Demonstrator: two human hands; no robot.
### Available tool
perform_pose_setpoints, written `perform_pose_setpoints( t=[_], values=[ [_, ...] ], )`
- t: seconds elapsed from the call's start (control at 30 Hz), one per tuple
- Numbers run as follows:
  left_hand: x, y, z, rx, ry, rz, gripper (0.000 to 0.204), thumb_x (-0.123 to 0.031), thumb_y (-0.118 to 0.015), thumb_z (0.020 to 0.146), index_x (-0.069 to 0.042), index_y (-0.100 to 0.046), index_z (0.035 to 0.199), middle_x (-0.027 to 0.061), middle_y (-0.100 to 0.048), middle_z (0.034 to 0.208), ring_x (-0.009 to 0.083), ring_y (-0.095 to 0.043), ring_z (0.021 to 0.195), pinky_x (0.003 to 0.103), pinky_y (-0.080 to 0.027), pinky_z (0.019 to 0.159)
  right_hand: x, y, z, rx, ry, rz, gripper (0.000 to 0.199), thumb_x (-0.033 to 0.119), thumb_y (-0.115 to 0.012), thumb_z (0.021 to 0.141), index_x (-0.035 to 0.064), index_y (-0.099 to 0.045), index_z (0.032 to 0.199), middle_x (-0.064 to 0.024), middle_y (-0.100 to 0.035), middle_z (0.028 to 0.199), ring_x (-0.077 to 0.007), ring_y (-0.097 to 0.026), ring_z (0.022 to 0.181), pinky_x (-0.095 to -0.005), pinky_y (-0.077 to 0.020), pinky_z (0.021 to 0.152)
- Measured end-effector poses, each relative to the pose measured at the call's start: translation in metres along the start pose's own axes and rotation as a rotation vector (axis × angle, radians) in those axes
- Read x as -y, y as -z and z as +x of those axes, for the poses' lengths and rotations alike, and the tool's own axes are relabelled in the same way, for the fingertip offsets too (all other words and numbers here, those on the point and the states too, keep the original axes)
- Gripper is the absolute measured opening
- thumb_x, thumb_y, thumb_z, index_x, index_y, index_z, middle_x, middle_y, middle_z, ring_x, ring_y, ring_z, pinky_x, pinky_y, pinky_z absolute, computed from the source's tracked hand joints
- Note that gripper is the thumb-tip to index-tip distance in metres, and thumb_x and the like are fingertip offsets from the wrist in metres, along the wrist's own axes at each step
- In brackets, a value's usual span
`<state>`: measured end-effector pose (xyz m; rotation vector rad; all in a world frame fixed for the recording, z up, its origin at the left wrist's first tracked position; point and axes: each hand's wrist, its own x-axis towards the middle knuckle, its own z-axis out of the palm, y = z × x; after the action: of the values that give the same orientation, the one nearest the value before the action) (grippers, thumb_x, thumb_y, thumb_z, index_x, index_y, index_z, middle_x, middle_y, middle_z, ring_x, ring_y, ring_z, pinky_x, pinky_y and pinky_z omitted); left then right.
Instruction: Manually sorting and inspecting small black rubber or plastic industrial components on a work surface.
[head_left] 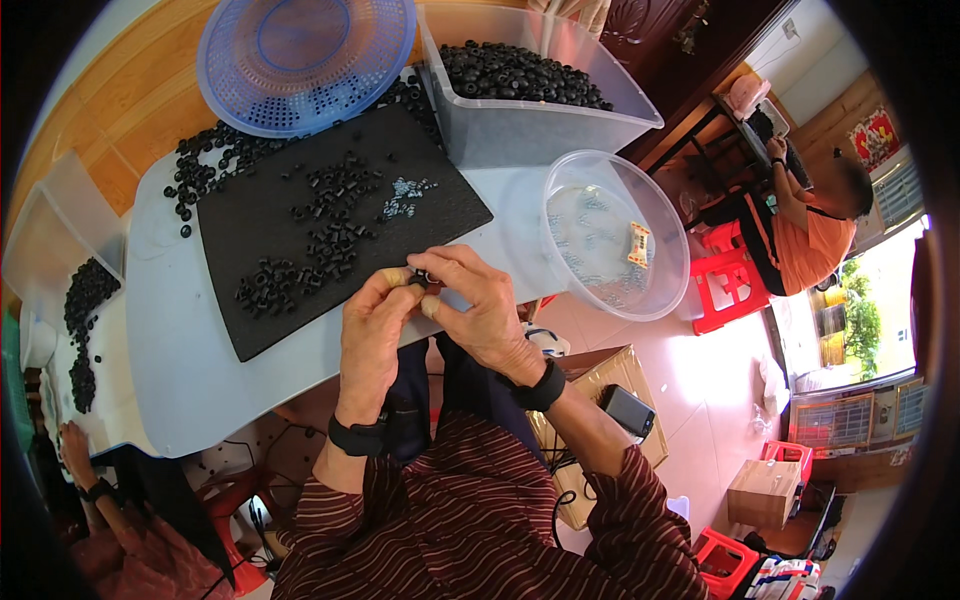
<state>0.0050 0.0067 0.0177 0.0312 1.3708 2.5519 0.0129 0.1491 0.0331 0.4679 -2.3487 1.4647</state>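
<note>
My left hand [373, 330] and my right hand [482, 308] meet just off the near edge of the dark mat. Both are closed, fingertips pinched around a small black plastic part [424, 279]; fingers cover much of it. Just beyond them, the dark mat [235, 240] carries loose piles of short black tube-like pieces [330, 250]. A smaller scatter of tiny shiny pale pieces [405, 195] lies on its right side. Right of my hands stands a round clear plastic basin [672, 240] with many tiny shiny pieces and a wrapped packet [638, 244] in it.
A clear bin [540, 125] of black rounded parts and a blue perforated basket [225, 70] stand at the back of the white table [165, 370]. More black parts [205, 165] lie behind the mat. Co-workers sit at left [130, 550] and far right [815, 235]. A phone [629, 410] lies on a carton below.
</note>
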Motion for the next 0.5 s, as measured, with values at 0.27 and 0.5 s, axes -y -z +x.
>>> perform_pose_setpoints(
  t=[0.27,0.5],
  values=[
    [0.008,0.016,0.006,0.081,0.014,0.082,0.013,-0.003,-0.052,0.093,0.001,-0.062,0.1,0.0003,-0.061,0.092,0.0058,-0.056,0.084,0.023,-0.048,0.079,-0.004,-0.021,-0.007,-0.238,0.153,-0.148,0.037,-0.008,-0.067,0.07,0.0011,-0.065,0.106,-0.0133,-0.064,0.1,-0.0302,-0.06,0.086,-0.0349,-0.0524,0.072],
    [-0.002,0.001,0.003,0.061,0.004,0.164,0.011,-0.005,-0.053,0.093,0.002,-0.062,0.094,0.0013,-0.061,0.087,0.0066,-0.057,0.078,0.023,-0.047,0.075,-0.01,-0.018,-0.012,-0.232,0.031,0.0,0.036,-0.009,-0.065,0.072,0.0024,-0.065,0.106,-0.0128,-0.064,0.103,-0.027,-0.063,0.085,-0.0324,-0.0534,0.073]
  ],
)
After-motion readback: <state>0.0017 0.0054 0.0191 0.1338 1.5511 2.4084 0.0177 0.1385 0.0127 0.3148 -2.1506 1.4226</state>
